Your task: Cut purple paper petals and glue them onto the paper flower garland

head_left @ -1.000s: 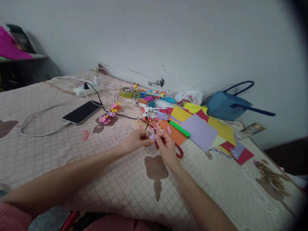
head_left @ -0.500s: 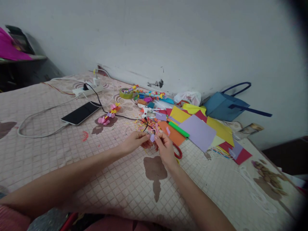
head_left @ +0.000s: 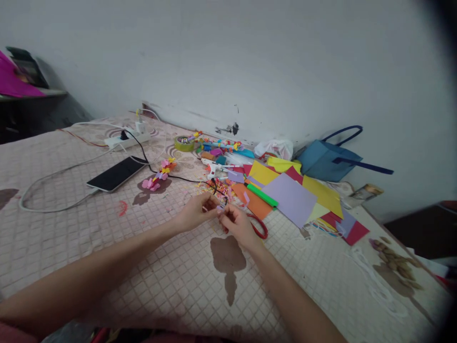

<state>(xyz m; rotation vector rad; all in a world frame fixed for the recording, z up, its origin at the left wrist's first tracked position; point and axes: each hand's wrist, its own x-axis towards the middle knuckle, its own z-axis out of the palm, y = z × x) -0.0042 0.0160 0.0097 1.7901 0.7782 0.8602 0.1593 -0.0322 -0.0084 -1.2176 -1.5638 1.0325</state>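
A small piece of lilac paper [head_left: 220, 207] is pinched between the fingertips of my left hand [head_left: 197, 210] and my right hand [head_left: 236, 224], which meet over the table's middle; it is mostly covered by the fingers. Just beyond them are colourful paper scraps [head_left: 218, 188] and a white glue gun [head_left: 213, 169] with a black cord. The red handle of scissors [head_left: 263, 229] shows beside my right wrist. To its upper right, a green cutter or marker [head_left: 262, 195] rests on an orange sheet [head_left: 253, 202].
Coloured sheets [head_left: 292, 197] spread at the right, before a blue bag [head_left: 330, 159]. Left of my hands are a paper-flower strip [head_left: 159, 176], a tablet [head_left: 117, 174] on a cable and a power strip [head_left: 126, 139]. Tape [head_left: 184, 144] stands near the wall.
The lilac paper, earlier seen flat between both hands, is now mostly covered by my fingers. My right hand has turned and curled inward. The whole view has shifted slightly.
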